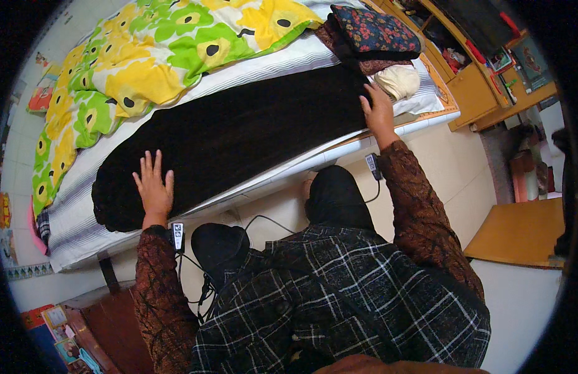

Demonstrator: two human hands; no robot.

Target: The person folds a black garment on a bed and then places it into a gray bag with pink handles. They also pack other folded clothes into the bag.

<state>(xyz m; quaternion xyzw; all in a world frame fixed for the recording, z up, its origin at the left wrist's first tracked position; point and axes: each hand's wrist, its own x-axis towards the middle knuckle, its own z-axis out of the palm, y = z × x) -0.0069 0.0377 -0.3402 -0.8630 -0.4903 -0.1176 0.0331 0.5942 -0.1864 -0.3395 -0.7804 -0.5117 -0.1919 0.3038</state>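
Note:
A long black garment or cloth [251,121] lies spread lengthwise along the near edge of the bed, on a white sheet with grey stripes [74,224]. My left hand [154,187] rests flat on its wider left part, fingers apart. At the other end, my right hand [378,112] lies with spread fingers on the cloth's right end. Just beyond that hand sits a cream rolled cloth [397,82]. Behind it is a stack of folded clothes, topped by a dark floral folded garment [375,32].
A yellow and green flowered quilt [177,51] covers the far side of the bed. Wooden cabinets [473,91] stand at the right, and a wooden board or tabletop [518,231] is lower right. Black cables [270,219] hang near my knees from devices at both wrists.

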